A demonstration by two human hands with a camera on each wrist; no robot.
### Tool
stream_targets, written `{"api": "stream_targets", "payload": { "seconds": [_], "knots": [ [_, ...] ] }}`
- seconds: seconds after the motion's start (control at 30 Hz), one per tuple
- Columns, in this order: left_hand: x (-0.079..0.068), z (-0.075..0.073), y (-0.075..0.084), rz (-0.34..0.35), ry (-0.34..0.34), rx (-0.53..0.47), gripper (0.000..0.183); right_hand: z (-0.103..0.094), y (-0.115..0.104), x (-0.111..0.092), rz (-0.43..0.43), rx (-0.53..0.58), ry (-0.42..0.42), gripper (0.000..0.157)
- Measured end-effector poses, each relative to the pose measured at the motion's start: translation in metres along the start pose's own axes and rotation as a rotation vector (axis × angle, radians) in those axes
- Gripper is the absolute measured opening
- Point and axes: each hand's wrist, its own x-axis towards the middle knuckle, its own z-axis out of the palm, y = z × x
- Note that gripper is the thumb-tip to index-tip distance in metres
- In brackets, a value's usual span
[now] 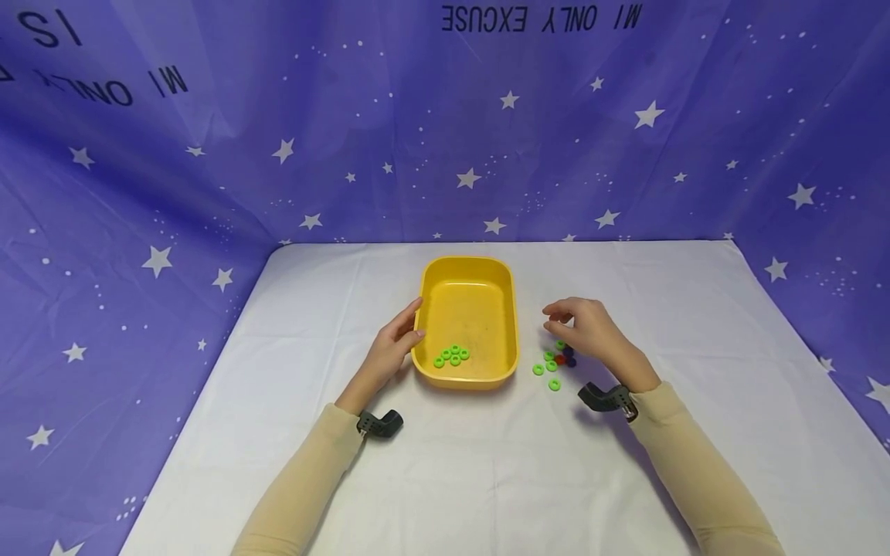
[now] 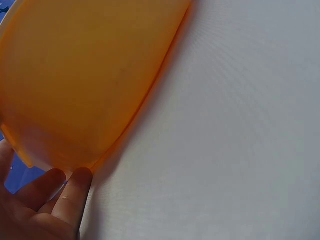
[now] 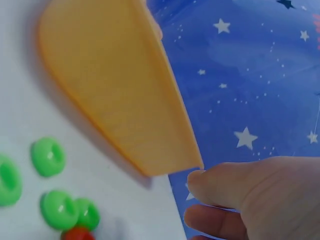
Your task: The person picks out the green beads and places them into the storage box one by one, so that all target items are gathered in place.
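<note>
My left hand [image 1: 388, 351] holds the left wall of a yellow plastic tub [image 1: 467, 380], thumb at the rim and fingers against the outside. The left wrist view shows those fingers [image 2: 72, 197] pressed to the tub's side. Several small green rings [image 1: 455, 350] lie in the tub's near left part. To the right of the tub, my right hand [image 1: 591, 332] hovers above a loose group of small pieces, thumb and fingers slightly bent and apart, with nothing visible between them. Under and beside it are green rings [image 1: 554, 384], a red piece [image 1: 560, 360] and dark blue pieces [image 1: 572, 362].
A white cloth [image 1: 445, 479] covers the table. Purple star-printed fabric [image 1: 389, 116] stands behind it and at both sides. Each wrist carries a black camera mount, one on the left [image 1: 381, 424] and one on the right [image 1: 606, 398].
</note>
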Motion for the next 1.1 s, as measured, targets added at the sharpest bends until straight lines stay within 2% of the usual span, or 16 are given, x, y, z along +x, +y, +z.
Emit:
{"api": "stream_targets", "payload": {
  "seconds": [0.5, 0.73, 1.1],
  "knots": [
    [-0.002, -0.001, -0.002, 0.040, 0.007, -0.007, 0.062, 0.006, 0.022, -0.019, 0.074, -0.036, -0.057, 0.026],
    [0.000, 0.000, -0.003, 0.034, 0.009, -0.009, 0.062, 0.011, 0.027, -0.022, 0.064, -0.058, -0.076, 0.024],
    [0.000, 0.000, -0.004, 0.039, 0.007, -0.011, 0.061, 0.017, 0.030, -0.023, 0.095, -0.074, -0.116, 0.021]
  ]
}}
